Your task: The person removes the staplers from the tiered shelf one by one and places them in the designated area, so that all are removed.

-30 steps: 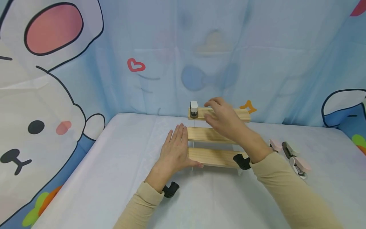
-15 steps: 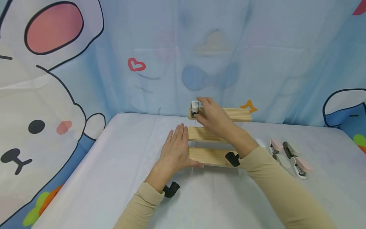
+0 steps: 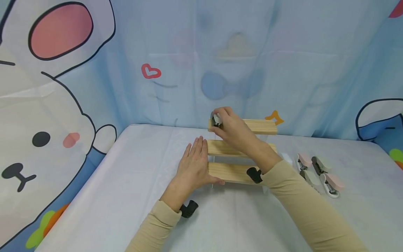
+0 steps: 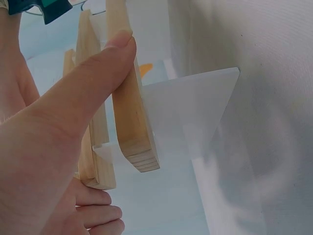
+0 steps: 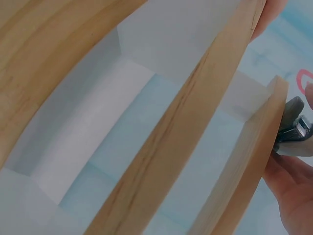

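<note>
A small stapler (image 3: 216,120) with a pale top and dark base is at the left end of the top plank (image 3: 259,126) of a three-step wooden rack. My right hand (image 3: 234,131) pinches it between thumb and fingers, and it leans to one side. In the right wrist view the stapler (image 5: 293,128) is against the plank, partly cut off by the frame edge. My left hand (image 3: 193,164) lies with straight fingers along the rack's left side. Its thumb (image 4: 93,83) rests on the front edge of the lowest plank (image 4: 132,122).
Several staplers lie on the white cloth right of the rack, among them a pink one (image 3: 332,183) and a pale green one (image 3: 320,164). Translucent side panels (image 4: 190,107) carry the planks. A printed curtain (image 3: 176,42) hangs close behind the rack.
My right hand has moved left along the top plank and taken hold of the stapler, which has gone from upright to tilted. The left hand stays in place.
</note>
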Demonstrator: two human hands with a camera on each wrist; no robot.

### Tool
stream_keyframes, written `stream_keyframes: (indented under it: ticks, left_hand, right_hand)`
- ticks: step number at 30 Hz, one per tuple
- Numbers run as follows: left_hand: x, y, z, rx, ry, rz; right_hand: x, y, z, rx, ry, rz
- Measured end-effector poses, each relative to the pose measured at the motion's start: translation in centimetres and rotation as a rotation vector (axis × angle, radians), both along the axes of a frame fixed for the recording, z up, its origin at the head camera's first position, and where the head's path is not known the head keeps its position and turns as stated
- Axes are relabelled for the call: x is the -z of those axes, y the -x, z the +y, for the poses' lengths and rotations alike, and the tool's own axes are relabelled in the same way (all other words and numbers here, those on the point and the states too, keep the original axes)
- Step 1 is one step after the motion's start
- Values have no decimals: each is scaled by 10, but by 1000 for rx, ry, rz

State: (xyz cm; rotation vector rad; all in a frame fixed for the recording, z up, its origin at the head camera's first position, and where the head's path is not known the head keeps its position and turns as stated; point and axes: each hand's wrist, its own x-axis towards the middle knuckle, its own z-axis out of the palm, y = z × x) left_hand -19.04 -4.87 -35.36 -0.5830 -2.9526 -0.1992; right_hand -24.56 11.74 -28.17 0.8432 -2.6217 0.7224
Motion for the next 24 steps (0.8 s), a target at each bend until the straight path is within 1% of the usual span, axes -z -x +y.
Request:
stream_keyframes:
  ticks: [6,10,12,17,24]
  left_hand:
    - [0,0,0,0,-7,-3]
    - [0,0,0,1,-11,-6]
    - [0,0,0,0,-12,-11]
    - [0,0,1,-2,-11,-11]
    - [0,0,0,-3,-35,-25]
  right_hand:
    - [3,0,0,-10,18,57]
    - [4,1,2,-8,27,49]
    - [5,1,4,-18,36,58]
    - [8,0,10,-44,48,122]
    - [5,-5,18,-13,56,117]
